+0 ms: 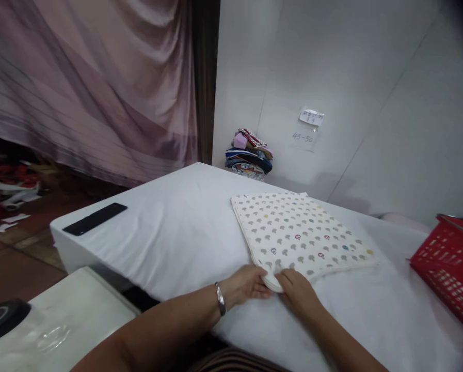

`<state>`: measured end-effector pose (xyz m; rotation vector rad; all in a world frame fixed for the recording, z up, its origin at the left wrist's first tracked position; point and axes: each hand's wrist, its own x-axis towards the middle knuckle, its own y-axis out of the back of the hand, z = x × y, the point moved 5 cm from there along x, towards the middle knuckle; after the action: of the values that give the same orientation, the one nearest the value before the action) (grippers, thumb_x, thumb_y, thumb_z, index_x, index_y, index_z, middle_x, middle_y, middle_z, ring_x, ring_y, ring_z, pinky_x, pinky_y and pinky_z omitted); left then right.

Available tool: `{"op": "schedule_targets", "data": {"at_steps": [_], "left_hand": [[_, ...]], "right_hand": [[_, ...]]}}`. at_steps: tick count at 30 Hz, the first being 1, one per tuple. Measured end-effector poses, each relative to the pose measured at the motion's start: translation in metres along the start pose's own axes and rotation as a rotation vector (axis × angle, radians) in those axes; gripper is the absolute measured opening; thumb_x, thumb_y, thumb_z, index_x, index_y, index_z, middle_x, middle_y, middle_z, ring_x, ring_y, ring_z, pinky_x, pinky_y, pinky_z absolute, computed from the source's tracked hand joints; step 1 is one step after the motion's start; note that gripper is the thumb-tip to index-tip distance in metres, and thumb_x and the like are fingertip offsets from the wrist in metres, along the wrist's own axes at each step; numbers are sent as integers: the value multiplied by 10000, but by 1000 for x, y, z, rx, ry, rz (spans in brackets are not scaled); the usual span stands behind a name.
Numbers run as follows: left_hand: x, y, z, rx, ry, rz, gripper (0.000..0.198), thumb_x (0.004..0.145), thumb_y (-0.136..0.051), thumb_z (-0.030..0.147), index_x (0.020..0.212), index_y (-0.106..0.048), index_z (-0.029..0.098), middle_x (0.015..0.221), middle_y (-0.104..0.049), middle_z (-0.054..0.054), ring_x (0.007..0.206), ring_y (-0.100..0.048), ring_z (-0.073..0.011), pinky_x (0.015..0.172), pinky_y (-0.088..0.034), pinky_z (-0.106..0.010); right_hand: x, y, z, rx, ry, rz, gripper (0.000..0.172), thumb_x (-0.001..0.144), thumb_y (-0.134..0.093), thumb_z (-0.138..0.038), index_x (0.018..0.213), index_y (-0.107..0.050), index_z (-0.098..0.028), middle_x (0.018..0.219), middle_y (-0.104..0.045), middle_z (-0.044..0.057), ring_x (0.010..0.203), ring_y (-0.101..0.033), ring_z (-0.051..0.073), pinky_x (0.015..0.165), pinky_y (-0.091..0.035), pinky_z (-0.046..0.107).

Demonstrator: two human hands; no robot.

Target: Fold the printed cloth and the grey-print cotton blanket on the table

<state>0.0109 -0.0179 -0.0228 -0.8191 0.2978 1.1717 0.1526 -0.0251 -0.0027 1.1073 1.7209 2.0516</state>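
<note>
A folded white cloth (299,232) printed with small grey and coloured shapes lies flat on the white table (169,227). Both hands meet at its near corner. My left hand (249,283), with a silver bracelet on the wrist, has its fingers closed around the layered corner edge. My right hand (299,292) rests beside it, fingers curled onto the same corner.
A black phone (95,218) lies near the table's left edge. A red plastic basket (450,263) stands at the right. A pile of folded clothes (250,153) sits against the far wall. A pink curtain (92,82) hangs at the left; a lower white surface (72,315) is at near left.
</note>
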Motion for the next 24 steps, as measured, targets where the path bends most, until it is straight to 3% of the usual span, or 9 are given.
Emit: {"op": "schedule_targets", "data": {"at_steps": [5,8,12,16,20,24], "left_hand": [[-15,-19,-54,9,110,-254,340,683,-632,362,877,-623,82,782,-647,-104,628,-655,-207,581,-499,-299],[-19,-9,-53,52,125,-301,396,661,-659,434,847,-647,85,872,-651,-120,656,-652,-207,609,-500,-315],[-14,32,1,72,-20,-151,368,671,-673,407,860,-661,92,929,-666,-126,809,-636,-202,781,-487,-313],[2,71,68,85,-189,-18,394,719,-652,398,971,-633,95,1008,-658,-142,898,-620,-199,877,-458,-318],[25,103,127,336,-396,377,373,834,-519,351,1100,-561,94,1089,-628,-164,946,-616,-199,803,-478,-289],[51,129,174,516,-438,674,492,816,-540,307,1244,-422,97,1277,-499,-204,1112,-531,-242,831,-438,-298]], "right_hand": [[-50,24,-15,74,78,-45,359,760,-400,-67,1074,-537,-174,902,-586,78,773,-523,185,678,-434,297],[-63,25,-23,69,71,-45,380,735,-410,-62,1072,-542,-174,906,-598,82,776,-533,184,687,-438,289],[-64,11,-23,22,-13,-40,458,664,-412,-40,1074,-545,-193,949,-607,82,817,-547,201,712,-440,302],[-60,-1,-27,10,19,-31,588,634,-427,-40,1195,-488,-204,986,-617,79,818,-559,207,677,-454,289],[-60,-12,-29,13,-1,58,642,620,-445,-62,1247,-448,-198,947,-628,86,787,-565,230,647,-463,314],[-61,-24,-26,-4,-12,38,578,653,-487,-85,1215,-472,-217,913,-641,67,754,-574,216,660,-471,301]]}}
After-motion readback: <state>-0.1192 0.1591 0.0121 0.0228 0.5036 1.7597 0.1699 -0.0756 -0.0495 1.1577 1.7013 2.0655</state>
